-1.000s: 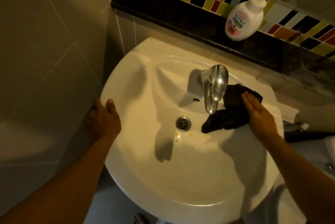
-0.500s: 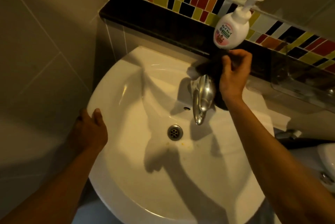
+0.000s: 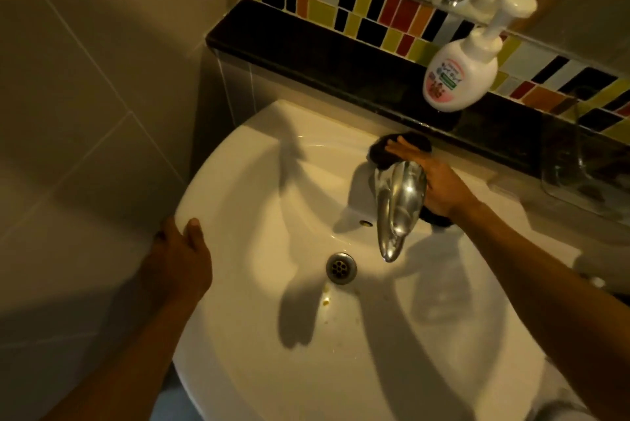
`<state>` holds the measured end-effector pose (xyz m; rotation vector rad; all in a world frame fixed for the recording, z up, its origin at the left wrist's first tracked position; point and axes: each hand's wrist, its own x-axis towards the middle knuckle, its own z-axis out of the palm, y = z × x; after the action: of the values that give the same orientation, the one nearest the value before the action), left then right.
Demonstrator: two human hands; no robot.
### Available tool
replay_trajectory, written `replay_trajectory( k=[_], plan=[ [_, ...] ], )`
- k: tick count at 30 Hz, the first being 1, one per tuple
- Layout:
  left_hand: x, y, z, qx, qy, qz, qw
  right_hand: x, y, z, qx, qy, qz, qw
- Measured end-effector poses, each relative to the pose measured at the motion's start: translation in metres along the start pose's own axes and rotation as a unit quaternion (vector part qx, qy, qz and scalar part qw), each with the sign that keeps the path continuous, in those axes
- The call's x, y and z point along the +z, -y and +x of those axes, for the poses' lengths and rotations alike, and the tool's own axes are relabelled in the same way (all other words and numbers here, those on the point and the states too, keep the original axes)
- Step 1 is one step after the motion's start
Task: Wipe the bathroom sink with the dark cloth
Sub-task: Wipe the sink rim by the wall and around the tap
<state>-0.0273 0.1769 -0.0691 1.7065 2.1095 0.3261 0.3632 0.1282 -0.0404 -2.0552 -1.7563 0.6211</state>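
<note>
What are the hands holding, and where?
The left hand grips the sink by its left rim. The right hand presses flat on the dark cloth behind the tap.

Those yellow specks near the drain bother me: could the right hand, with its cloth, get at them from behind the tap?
Probably yes. The right hand presses the dark cloth on the sink behind the tap; the specks lie in open basin by the drain, with nothing over them.

Left hand [image 3: 177, 257] clasps the sink [image 3: 211, 165] rim, thumb on top. Right hand [image 3: 434, 183] lies flat on the dark cloth [image 3: 380, 156], fingers straight.
</note>
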Motion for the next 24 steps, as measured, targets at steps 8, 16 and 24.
replay_trajectory(
  k=[8, 16, 24],
  plan=[
    [-0.006, 0.004, -0.003, 0.002, 0.018, -0.019, 1.000, -0.017, 0.013, 0.003, 0.021, 0.072, -0.033, 0.997],
    [0.004, 0.016, 0.006, 0.015, 0.007, -0.019, 1.000, -0.018, -0.053, -0.116, 0.144, 0.016, -0.193, 0.970],
    [0.005, 0.020, 0.010, 0.022, 0.018, -0.022, 0.999, 0.025, -0.046, -0.180, 0.278, -0.095, -0.223, 0.929]
  ],
)
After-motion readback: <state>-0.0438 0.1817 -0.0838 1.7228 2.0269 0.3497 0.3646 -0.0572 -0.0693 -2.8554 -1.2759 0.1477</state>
